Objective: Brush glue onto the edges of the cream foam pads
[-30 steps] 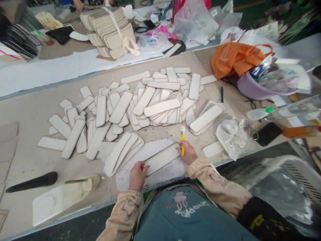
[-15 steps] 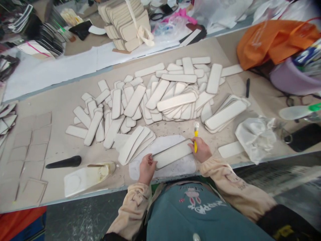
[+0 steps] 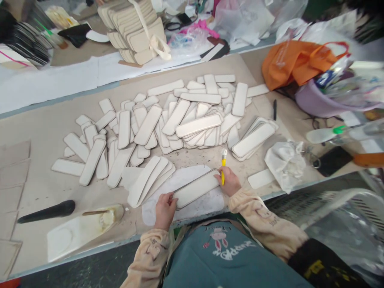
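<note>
Between my two hands is a long off-white strip (image 3: 196, 189) with rounded corners and a dark edge, tilted up to the right. My left hand (image 3: 165, 208) pinches its left end. At the far end my right hand (image 3: 230, 181) is closed on the strip's corner and also holds a yellow brush (image 3: 223, 162), bristles up. Beneath the strip lies a white paper sheet (image 3: 207, 205). Several pale strips (image 3: 147, 180) are fanned out beside its left edge. Beyond my hands spreads a large loose pile of similar strips (image 3: 198, 125).
At front left are a cut-open white plastic container (image 3: 67, 236) with a stick in it and a black tool (image 3: 48, 211). On the right sit a white cloth bag (image 3: 285, 166), a purple basin (image 3: 318, 100) and an orange bag (image 3: 288, 64). Tied pale panels (image 3: 135, 32) stand behind.
The view has swung to the right, so everything on the table appears farther left. The strip's upper layers look closer together along the far edge. Both hands keep their hold.
</note>
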Motion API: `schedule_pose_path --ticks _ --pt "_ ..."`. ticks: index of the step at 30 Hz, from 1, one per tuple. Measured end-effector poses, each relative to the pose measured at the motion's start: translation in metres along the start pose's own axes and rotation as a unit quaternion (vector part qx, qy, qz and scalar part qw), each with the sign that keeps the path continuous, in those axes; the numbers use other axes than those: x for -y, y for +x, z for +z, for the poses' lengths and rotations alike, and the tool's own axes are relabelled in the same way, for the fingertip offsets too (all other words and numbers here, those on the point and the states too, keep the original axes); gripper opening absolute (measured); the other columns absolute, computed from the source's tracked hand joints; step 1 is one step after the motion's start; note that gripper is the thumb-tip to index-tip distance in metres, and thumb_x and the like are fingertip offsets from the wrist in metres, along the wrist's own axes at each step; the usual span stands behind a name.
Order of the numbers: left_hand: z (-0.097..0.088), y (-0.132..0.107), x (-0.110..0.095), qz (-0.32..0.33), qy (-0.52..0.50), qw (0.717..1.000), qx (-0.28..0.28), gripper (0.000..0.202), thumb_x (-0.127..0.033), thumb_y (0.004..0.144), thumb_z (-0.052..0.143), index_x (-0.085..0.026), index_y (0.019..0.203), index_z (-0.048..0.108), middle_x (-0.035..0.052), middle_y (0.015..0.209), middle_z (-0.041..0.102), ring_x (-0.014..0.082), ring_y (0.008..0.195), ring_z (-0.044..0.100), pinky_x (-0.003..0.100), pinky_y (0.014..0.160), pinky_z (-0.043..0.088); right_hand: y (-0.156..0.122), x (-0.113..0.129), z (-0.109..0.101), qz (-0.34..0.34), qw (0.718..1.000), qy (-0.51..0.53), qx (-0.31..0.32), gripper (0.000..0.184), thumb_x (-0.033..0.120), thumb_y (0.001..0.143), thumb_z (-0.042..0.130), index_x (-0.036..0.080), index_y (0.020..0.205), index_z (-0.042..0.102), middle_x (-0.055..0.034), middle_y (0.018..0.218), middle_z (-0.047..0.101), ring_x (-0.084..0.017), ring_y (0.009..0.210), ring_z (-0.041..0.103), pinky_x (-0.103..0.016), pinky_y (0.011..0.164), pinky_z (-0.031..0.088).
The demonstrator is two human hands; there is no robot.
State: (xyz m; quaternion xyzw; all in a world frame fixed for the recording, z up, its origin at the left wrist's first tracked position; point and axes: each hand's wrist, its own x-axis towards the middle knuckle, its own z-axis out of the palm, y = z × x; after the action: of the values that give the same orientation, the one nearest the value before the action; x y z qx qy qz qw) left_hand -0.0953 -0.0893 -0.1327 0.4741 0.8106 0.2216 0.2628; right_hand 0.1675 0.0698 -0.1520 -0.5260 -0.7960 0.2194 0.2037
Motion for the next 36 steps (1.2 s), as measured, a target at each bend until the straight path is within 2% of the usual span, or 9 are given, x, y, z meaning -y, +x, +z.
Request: schedule_pose_path --ticks 7,20,25,30,33,36 --pt "0.001 0.001 -0.001 0.009 -0.002 1.0 -0.004 0.025 -0.033 0.076 0.054 -0.018 0.094 0.064 0.0024 0.077 0.056 0.0163 0.066 0.057 0.031 0.065 0.049 -0.001 -0.003 -0.006 0.009 0.999 -0.035 -0.023 0.02 0.036 0.083 0.053 0.024 0.098 0.045 -0.0063 0.091 0.059 -0.025 0.088 0.056 -0.035 0.074 0.047" --pt "0.0 -0.001 -0.007 0.018 -0.005 1.0 -0.02 0.025 -0.034 0.076 0.054 -0.019 0.092 0.064 0.0036 0.081 0.056 0.0162 0.065 0.057 0.032 0.064 0.049 0.004 0.0 -0.007 0.044 0.997 0.061 -0.005 0.016 0.029 0.08 0.054 0.025 0.091 0.044 -0.0037 0.085 0.058 -0.021 0.077 0.059 -0.033 0.068 0.049" --pt "0.001 -0.003 -0.007 0.039 -0.013 0.999 -0.035 0.023 -0.029 0.076 0.053 -0.017 0.094 0.062 0.0039 0.086 0.052 0.0134 0.062 0.055 0.031 0.064 0.049 0.001 -0.001 -0.01 0.049 0.995 0.085 -0.01 0.02 0.031 0.078 0.057 0.024 0.093 0.045 -0.0028 0.084 0.059 -0.021 0.077 0.06 -0.032 0.067 0.049" --pt "0.0 -0.002 -0.009 0.047 -0.005 0.999 -0.022 0.022 -0.024 0.077 0.052 -0.017 0.096 0.06 0.0044 0.089 0.051 0.0128 0.062 0.054 0.031 0.066 0.049 0.0 -0.004 -0.01 0.033 0.997 0.067 -0.007 0.018 0.035 0.079 0.056 0.025 0.09 0.045 -0.0011 0.078 0.059 -0.02 0.071 0.059 -0.032 0.065 0.048" --pt "-0.001 -0.002 -0.012 0.044 0.01 0.999 -0.014 0.024 -0.022 0.077 0.052 -0.016 0.098 0.059 0.0053 0.09 0.052 0.014 0.065 0.055 0.032 0.069 0.049 0.0 -0.001 -0.011 0.032 0.997 0.066 -0.004 0.016 0.034 0.079 0.056 0.025 0.086 0.045 -0.0007 0.076 0.058 -0.02 0.069 0.059 -0.032 0.064 0.047" --pt "-0.002 -0.004 -0.012 0.032 0.045 0.998 0.002 0.029 -0.022 0.078 0.051 -0.017 0.105 0.057 0.0077 0.097 0.053 0.0177 0.075 0.058 0.035 0.074 0.05 0.001 0.009 -0.018 0.046 0.993 0.111 -0.006 0.02 0.036 0.078 0.059 0.025 0.087 0.045 0.0003 0.075 0.059 -0.019 0.067 0.06 -0.032 0.063 0.049"
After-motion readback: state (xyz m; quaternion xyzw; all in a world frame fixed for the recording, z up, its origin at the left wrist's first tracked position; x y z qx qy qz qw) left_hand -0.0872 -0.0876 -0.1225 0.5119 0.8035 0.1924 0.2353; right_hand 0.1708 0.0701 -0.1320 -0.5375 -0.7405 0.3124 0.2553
